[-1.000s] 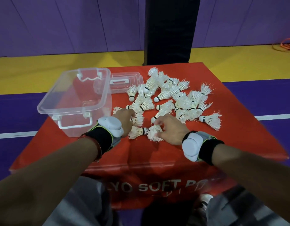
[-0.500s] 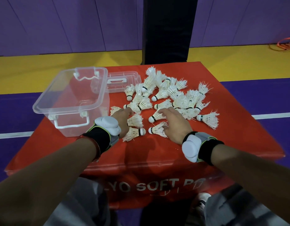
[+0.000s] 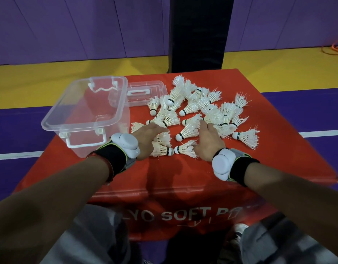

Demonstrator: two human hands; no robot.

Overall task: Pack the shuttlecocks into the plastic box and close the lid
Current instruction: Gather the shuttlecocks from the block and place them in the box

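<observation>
Several white feather shuttlecocks point(image 3: 202, 108) lie in a loose pile on the red soft box top point(image 3: 183, 174). The clear plastic box point(image 3: 50, 123) stands open and empty at the left, with its clear lid point(image 3: 156, 88) lying flat behind it. My left hand point(image 3: 147, 137) rests palm down on two shuttlecocks point(image 3: 161, 143) at the pile's near-left edge, just right of the box. My right hand point(image 3: 209, 140) lies palm down, fingers stretched into the pile. One shuttlecock point(image 3: 185, 148) lies beside its thumb, another point(image 3: 188, 131) between the hands.
A black padded post point(image 3: 198, 35) stands behind the red soft box. Around it are a purple and yellow floor with a white line point(image 3: 326, 133) and a purple wall. An orange cord point(image 3: 335, 51) lies far right. My knees point(image 3: 99, 237) are below the front edge.
My right hand has opened from a curled pose over the near shuttlecock and stretched its fingers forward into the pile. My left hand has stayed almost in place.
</observation>
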